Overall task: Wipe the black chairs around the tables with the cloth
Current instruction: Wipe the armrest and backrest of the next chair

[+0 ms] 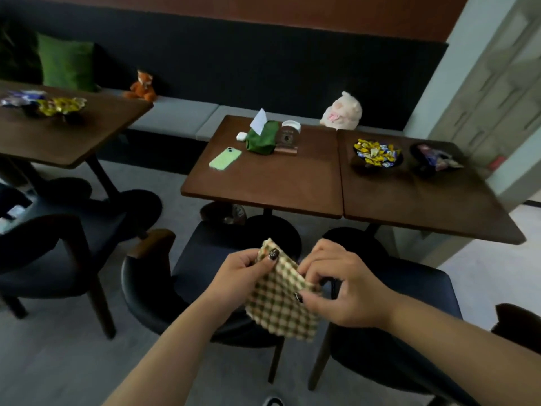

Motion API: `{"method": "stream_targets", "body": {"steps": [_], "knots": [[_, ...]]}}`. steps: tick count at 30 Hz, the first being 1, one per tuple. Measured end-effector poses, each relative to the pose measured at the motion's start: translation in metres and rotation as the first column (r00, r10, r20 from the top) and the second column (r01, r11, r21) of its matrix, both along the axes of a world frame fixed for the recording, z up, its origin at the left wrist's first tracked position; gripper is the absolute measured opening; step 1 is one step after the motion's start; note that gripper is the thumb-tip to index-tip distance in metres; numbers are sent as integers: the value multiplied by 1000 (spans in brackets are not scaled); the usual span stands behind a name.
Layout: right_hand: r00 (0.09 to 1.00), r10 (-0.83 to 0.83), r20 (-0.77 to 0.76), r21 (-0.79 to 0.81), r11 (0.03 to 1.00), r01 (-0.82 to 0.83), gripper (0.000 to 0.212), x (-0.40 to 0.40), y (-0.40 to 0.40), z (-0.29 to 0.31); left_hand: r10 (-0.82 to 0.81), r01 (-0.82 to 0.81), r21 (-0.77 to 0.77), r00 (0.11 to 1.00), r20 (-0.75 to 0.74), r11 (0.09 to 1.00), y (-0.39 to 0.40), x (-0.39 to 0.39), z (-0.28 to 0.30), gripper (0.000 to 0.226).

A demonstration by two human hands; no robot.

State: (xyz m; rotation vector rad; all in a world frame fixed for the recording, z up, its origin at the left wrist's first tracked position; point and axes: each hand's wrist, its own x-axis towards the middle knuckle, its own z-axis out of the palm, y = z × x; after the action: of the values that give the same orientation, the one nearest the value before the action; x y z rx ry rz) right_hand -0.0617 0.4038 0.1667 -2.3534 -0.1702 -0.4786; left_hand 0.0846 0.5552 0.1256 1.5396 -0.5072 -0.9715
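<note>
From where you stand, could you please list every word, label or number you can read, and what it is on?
No text here can be read.
Wooden sign on the middle table: markings too blurred.
Sweet wrappers in the bowl: print too small.
Packets in the dark bowl: blurred.
Red sign on the wall: unreadable.

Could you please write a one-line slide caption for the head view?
Both hands, left and right, hold a checked cloth above a black chair at the wooden tables.
</note>
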Motion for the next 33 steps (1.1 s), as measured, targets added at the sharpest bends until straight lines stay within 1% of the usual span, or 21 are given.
{"method": "stream_targets", "body": {"steps": [1, 4, 6, 8, 10, 12, 14, 16, 18, 19, 20, 21, 22, 23, 24, 25, 26, 28, 30, 32, 33], "knots": [[1000, -15, -27, 47, 999, 16, 19, 4, -3, 2, -20, 20, 3, 1000, -2, 1000, -5, 7, 2, 23], [973, 28, -231, 261, 965, 34, 5, 18, -12, 11, -40, 40, 7, 999, -1, 999, -18, 29, 8, 27], [951, 71, -301, 354, 934, 43, 11, 28, -15, 16, -66, 66, 17, 998, 10, 998, -25, 43, 12, 30], [945, 41, -323, 333, 940, 73, 14, 39, -19, 23, -90, 89, 18, 995, 32, 996, -33, 54, 19, 29], [953, -69, -293, 263, 953, 150, 17, 52, -24, 32, -77, 77, 1, 994, 71, 997, -41, 64, 28, 26], [954, -206, -217, 180, 952, 246, 18, 60, -31, 40, -17, 21, -36, 994, 108, 999, -47, 72, 35, 24], [935, -321, -151, 138, 930, 342, 17, 65, -38, 46, 35, -22, -91, 989, 142, 996, -52, 81, 42, 24], [892, -430, -137, 162, 879, 449, 25, 68, -43, 44, 32, -7, -133, 982, 185, 991, -56, 87, 48, 23], [815, -544, -202, 280, 765, 580, 39, 69, -40, 37, -13, 57, -173, 970, 242, 983, -61, 91, 52, 21], [775, -570, -272, 402, 665, 630, 48, 70, -34, 32, -37, 91, -188, 961, 274, 978, -62, 92, 53, 20], [753, -549, -362, 549, 527, 648, 56, 72, -27, 26, -55, 119, -197, 951, 304, 973, -64, 92, 53, 19], [752, -483, -449, 679, 363, 639, 65, 74, -17, 19, -71, 143, -200, 942, 329, 969, -65, 93, 53, 17], [757, -406, -512, 762, 192, 619, 70, 76, -8, 11, -84, 159, -196, 935, 344, 968, -65, 93, 50, 15], [774, -339, -535, 813, 43, 581, 68, 78, 2, 2, -92, 165, -187, 933, 347, 968, -64, 94, 47, 11], [792, -306, -529, 840, -58, 539, 59, 78, 12, -7, -94, 161, -176, 936, 340, 971, -63, 96, 43, 6], [790, -310, -529, 846, -120, 519, 48, 77, 22, -18, -94, 153, -166, 944, 317, 974, -60, 97, 38, 3], [765, -342, -546, 837, -169, 521, 38, 76, 31, -26, -105, 154, -155, 953, 284, 976, -56, 99, 32, 5], [663, -452, -597, 799, -255, 545, 27, 71, 46, -40, -160, 184, -110, 967, 198, 977, -47, 101, 15, 12], [481, -606, -634, 740, -292, 606, 22, 61, 58, -50, -204, 212, -53, 971, 120, 976, -38, 102, -7, 17], [248, -772, -585, 625, -234, 745, 16, 49, 69, -58, -225, 225, 20, 974, 36, 974, -31, 101, -35, 22], [142, -849, -509, 532, -180, 828, 13, 45, 75, -62, -229, 229, 65, 973, -1, 971, -27, 99, -49, 24]]}}
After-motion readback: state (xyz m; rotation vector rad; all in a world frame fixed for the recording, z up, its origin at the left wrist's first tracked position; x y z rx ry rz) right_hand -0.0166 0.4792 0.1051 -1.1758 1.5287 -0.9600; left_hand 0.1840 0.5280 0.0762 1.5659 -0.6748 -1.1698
